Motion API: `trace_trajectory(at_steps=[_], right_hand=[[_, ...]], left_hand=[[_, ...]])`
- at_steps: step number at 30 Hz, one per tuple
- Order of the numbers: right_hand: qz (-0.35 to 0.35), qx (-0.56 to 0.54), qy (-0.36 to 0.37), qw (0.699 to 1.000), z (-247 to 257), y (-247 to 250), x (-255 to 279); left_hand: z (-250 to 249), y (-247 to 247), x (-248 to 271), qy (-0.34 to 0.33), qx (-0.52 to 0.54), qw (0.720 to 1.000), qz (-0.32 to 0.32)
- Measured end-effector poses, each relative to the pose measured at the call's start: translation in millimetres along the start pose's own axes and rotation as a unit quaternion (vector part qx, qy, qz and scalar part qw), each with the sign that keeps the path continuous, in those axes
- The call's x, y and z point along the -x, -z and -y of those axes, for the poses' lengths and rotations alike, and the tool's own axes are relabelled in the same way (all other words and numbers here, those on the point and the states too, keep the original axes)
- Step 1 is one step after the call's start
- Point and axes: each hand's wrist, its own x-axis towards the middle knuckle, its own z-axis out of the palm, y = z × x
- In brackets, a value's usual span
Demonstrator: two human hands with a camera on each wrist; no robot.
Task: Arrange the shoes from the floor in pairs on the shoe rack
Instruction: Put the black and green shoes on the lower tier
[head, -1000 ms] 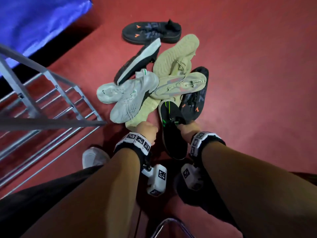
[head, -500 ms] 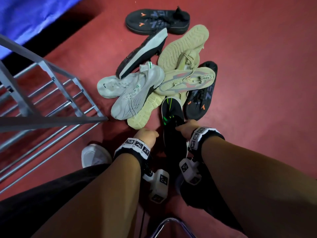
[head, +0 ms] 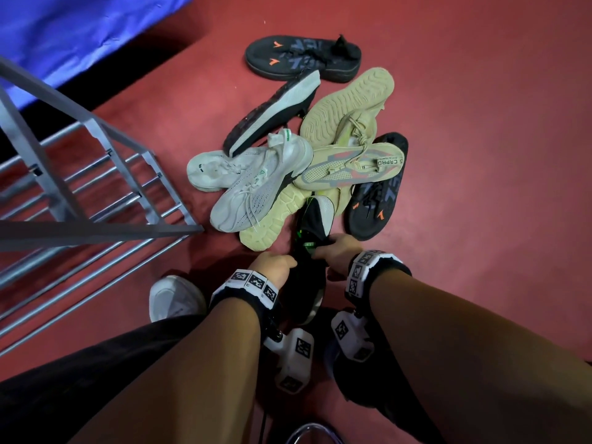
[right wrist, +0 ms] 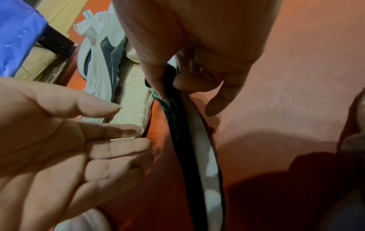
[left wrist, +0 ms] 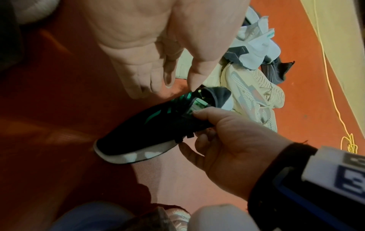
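A black shoe with green stripes and a white sole [head: 309, 277] [left wrist: 154, 129] [right wrist: 189, 140] lies at the near edge of a pile on the red floor. My right hand [head: 323, 251] [left wrist: 197, 125] [right wrist: 171, 84] pinches it at the tongue and collar, thumb on top. My left hand [head: 290, 262] [left wrist: 158, 84] [right wrist: 122, 132] hovers just left of the shoe, palm open, fingers relaxed, holding nothing. A black shoe with a matching white sole [head: 275, 113] lies on its side farther back. The grey metal shoe rack [head: 96, 187] stands to the left, its bars bare.
The pile holds two white sneakers [head: 256, 184], two beige shoes [head: 349, 107] and two black shoes with orange marks [head: 301, 59]. My own white shoe [head: 176, 299] is beside the rack. A blue cover [head: 80, 36] lies at the far left. A yellow cord [left wrist: 331, 93] runs along the wall.
My right hand has drawn the black green-striped shoe a little toward me from the pile's edge. My left hand has moved back with it and stays open beside it.
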Motion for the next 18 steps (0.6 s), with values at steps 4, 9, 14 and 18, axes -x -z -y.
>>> trace_trajectory(at_steps=[4,9,14,18], right_hand=[[0.007,-0.034,0.005,0.999,0.5,5.8,2.3],[-0.003,-0.189,0.023,0.982,6.6,19.5,5.2],[0.025,-0.301,-0.003,0.953,48.3,24.1,18.5],[0.1,-0.346,0.051,0.932,108.9,20.3,37.7]], left_hand=[[5.8,4.0,-8.2,0.017,0.044,0.999,0.001],[3.7,0.6,-15.1,0.013,0.079,0.997,0.005],[-33.5,12.9,39.7,0.015,0.151,0.985,0.087],[-65.1,48.1,80.0,-0.103,0.305,0.946,0.048]])
